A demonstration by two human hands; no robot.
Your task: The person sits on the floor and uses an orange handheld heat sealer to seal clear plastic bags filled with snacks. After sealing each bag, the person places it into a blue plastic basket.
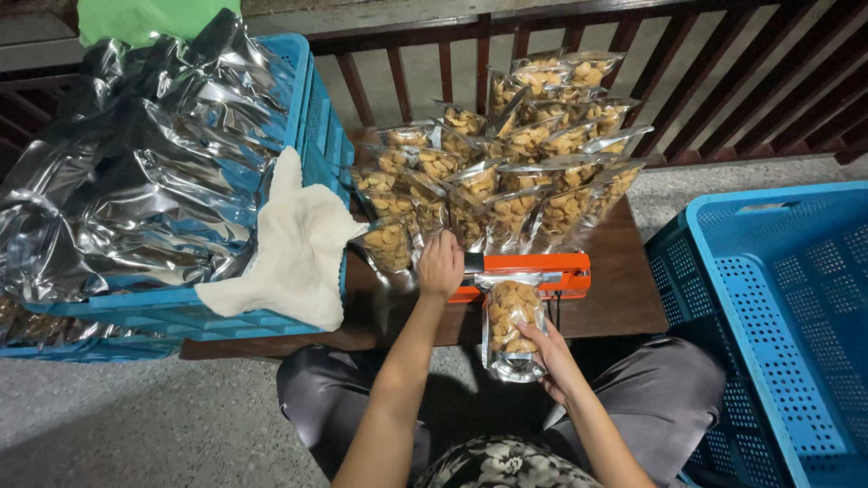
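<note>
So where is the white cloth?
In the head view, the white cloth hangs over the corner of the blue crate of silver bags on the left, just left of the left hand pressing the orange sealer.

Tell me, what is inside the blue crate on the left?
The blue crate is heaped with shiny silver foil pouches, and a cream cloth hangs over its front corner. The pouches' contents and the crate's bottom are covered.
</note>
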